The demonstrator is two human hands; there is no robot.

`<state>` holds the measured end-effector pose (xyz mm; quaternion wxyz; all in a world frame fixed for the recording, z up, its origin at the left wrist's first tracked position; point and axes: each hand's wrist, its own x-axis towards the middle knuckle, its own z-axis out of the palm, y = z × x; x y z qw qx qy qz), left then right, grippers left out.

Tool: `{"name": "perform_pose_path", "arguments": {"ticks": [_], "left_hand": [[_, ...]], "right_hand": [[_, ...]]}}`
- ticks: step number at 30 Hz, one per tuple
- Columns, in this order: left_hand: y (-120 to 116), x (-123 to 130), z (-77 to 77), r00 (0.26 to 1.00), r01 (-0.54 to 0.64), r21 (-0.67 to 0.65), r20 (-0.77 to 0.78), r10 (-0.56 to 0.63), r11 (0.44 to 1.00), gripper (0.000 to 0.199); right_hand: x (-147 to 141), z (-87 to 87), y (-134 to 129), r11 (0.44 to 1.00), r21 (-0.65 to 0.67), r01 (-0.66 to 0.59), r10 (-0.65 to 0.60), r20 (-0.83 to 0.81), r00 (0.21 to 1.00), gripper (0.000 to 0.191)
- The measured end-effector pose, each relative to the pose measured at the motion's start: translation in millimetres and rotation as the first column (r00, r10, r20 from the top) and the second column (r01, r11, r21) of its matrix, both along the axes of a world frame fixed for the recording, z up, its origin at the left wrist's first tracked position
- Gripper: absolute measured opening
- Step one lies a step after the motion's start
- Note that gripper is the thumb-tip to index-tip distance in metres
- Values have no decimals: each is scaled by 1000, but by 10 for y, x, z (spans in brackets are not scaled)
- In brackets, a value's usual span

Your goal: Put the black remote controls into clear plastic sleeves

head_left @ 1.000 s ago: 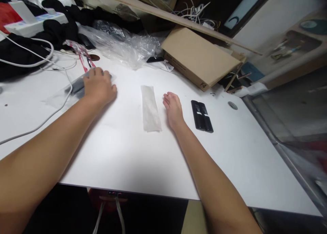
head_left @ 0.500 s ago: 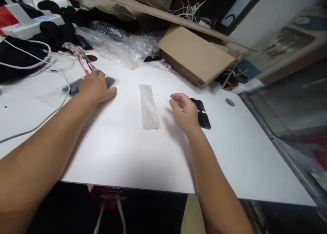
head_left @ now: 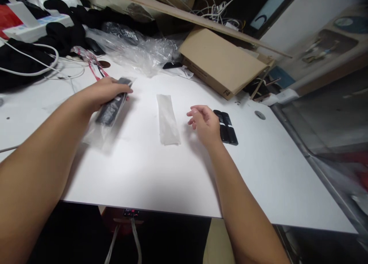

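Left hand (head_left: 105,91) grips bagged dark bar (head_left: 108,112) over white desk (head_left: 143,175); right hand (head_left: 206,125) free, loosely curled, near flat translucent sleeve (head_left: 168,120).

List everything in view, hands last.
Desk: 1, white, across the middle
Pouch: 1, whitish, desk middle
Bagged item: 1, dark in clear plastic, left of pouch
Bars: 2, black, right of pouch
Cardboard box: 1, brown, back of desk
Plastic wrap: 1 heap, clear, left of box
Power strip: 1, white and blue, upper left
Cloth: 1 pile, black, upper left
Cable tangle: 1, white, above box
Left hand: 1, bare, holding the bagged item
Right hand: 1, bare, beside the bars
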<state>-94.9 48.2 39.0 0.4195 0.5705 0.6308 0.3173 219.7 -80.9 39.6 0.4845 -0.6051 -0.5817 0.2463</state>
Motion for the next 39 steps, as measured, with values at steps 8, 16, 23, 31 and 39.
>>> {"name": "perform_pose_path", "arguments": {"ticks": [8,16,23,31,39], "left_hand": [[-711,1008,-1,798,-16,54,602,-19,998,53],[-718,935,23,731,16,120,676,-93,993,52],[-688,955,-7,744,123,158,639,-197,980,65],[-797,873,48,901,-57,381,418,-117,923,52],[-740,934,30,862,53,342,458,-216,938,59]], "right_hand": [[-458,304,-341,769,-427,-476,298,-420,857,45],[-307,226,-275,581,-514,-631,212,-653,727,30],[-189,276,-255,548,-490,-678,235,-688,687,30],[-157,275,-269,470,-498,-728,273,-703,657,40],[-81,300,-268,445,-470,-763,327,-707,626,35]]}}
